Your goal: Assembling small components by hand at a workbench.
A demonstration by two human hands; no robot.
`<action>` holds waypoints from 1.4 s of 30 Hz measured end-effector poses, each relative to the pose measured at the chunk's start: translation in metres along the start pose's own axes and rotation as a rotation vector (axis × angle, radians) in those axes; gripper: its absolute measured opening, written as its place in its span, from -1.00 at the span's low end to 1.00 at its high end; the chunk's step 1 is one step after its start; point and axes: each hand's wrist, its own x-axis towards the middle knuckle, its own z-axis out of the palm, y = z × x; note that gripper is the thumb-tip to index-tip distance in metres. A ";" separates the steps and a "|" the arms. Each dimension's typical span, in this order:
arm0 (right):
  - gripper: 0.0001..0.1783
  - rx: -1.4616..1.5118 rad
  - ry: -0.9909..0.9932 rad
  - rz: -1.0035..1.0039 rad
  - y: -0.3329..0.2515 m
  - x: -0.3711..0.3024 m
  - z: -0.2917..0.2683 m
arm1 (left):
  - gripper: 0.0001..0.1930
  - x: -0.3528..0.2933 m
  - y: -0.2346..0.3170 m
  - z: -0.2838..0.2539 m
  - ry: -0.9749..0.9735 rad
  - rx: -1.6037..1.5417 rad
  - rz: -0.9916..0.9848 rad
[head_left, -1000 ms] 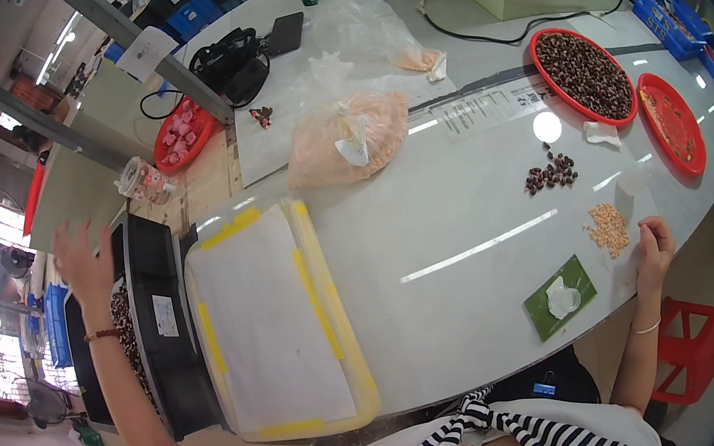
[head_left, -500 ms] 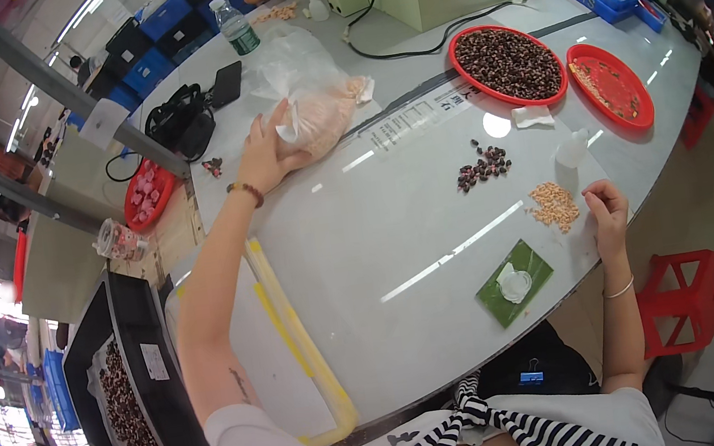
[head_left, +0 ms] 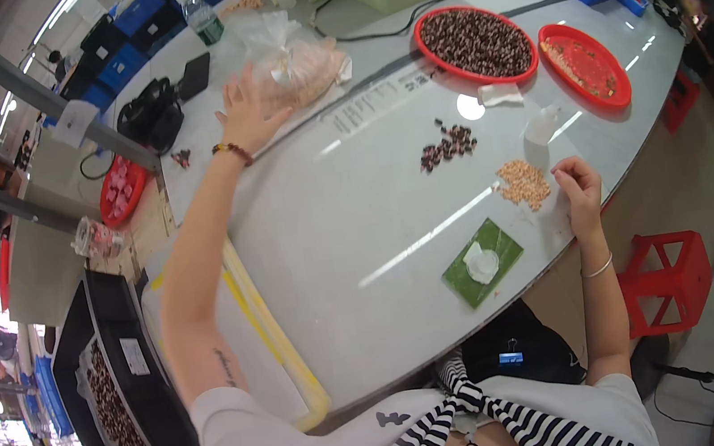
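My left hand is stretched out at the far left of the table, open, its fingers spread. It is right beside a clear plastic bag of pale orange contents; whether the fingertips touch the bag I cannot tell. At the right edge of the table, my right hand is closed with thumb and forefinger together, and anything between them is too small to see. Just left of it lies a pile of small tan-orange pieces. Dark red-black beads are heaped farther off. Nearer me lies a green square with a white lump on it.
A red tray of dark beads and another red tray with few pieces stand at far right. A white bottle stands near my right hand. Left are a black crate, water bottle, phone and red stool.
My left hand has let go of the plastic bag and spread its fingers beside it. My right hand stays by the tan-orange pile. The whole view has shifted a little.
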 end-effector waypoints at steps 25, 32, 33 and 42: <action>-0.96 0.417 0.159 -0.021 0.013 -0.008 -0.017 | -0.24 -0.106 0.199 0.058 -0.261 -0.041 0.306; -0.96 0.331 0.049 -0.043 0.008 -0.007 -0.024 | -0.39 -0.036 0.251 0.089 -0.400 -0.194 0.608; -0.95 0.295 0.012 -0.073 0.005 -0.004 -0.024 | -0.45 -0.031 0.252 0.090 -0.418 -0.199 0.651; -0.45 -0.859 -0.581 -0.613 -0.017 0.020 0.014 | -0.54 -0.017 0.264 0.098 -0.418 -0.361 0.804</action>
